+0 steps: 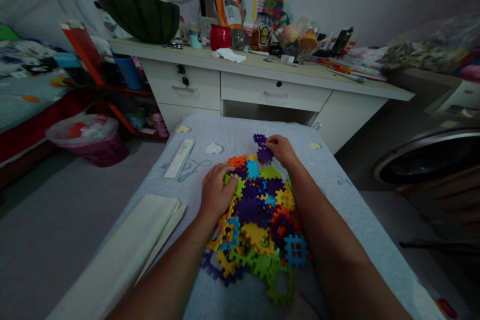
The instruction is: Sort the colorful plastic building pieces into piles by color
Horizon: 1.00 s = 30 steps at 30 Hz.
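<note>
A heap of colourful toothed plastic building pieces [255,210] lies on the cloth-covered table, in purple, yellow, green, blue and orange. At its far end, my right hand [280,150] pinches a purple building piece [264,155] by its right edge. A smaller purple piece [259,138] sits directly beyond that one; I cannot tell whether the two are joined. On the left side of the heap, my left hand [218,189] has its thumb and fingers closed around a green building piece [240,187]. Its other fingertips rest near an orange piece [237,161].
A white narrow box [180,159] and a folded pale cloth [123,250] lie left of the heap. Beyond the table stands a white desk [187,75] bearing a cut watermelon [138,12] and jars. A washing machine [431,135] is at right, a pink bin [93,145] at left.
</note>
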{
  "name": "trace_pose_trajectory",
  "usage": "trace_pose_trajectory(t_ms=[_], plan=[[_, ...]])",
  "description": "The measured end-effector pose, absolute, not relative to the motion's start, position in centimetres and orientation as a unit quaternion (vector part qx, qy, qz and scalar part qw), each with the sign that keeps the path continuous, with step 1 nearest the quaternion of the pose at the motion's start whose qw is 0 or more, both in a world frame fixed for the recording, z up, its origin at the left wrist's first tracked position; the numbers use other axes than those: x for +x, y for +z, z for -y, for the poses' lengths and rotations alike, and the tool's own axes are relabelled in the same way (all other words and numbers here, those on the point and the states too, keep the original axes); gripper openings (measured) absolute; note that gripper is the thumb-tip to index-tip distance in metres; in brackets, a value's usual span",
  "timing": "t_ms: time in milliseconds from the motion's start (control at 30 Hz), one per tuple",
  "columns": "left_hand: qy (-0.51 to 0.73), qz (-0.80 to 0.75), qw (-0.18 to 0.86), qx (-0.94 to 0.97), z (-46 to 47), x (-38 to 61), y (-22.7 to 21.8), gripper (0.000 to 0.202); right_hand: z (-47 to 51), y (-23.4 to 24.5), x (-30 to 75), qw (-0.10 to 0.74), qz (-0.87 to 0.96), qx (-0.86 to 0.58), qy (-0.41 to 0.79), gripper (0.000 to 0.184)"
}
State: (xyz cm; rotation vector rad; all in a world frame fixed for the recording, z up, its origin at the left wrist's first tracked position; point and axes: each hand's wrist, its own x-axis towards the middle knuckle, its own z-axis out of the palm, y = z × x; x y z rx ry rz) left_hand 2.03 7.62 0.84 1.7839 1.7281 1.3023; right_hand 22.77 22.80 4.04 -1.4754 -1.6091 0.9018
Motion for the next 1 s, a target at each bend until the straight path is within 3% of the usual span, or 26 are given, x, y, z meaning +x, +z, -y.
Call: trace_pose_trajectory(t_ms=[167, 467, 800, 1000], plan=[[0.461, -0.607, 0.167, 0.625, -7.7, 2.0, 0.6, 0.02, -23.3, 3.1, 23.4, 0.442, 0.511, -0.605, 0.422, 0.013], [0.461, -0.605, 0.169, 0.627, -7.7, 2.0, 0.5, 0.021, -23.5, 2.5, 24.5, 0.307, 0.642, -0.606, 0.356, 0.014], [0.466, -0.6, 0.165, 0.629, -7.8, 2.0, 0.6, 0.02, -24.4, 2.1, 24.2, 0.511, 0.483, -0.56, 0.438, 0.016], [0.469, -0.603, 0.166, 0.624, -7.7, 2.0, 0.7, 0.019, -24.5, 2.0, 24.2, 0.517, 0.45, -0.546, 0.481, 0.026]])
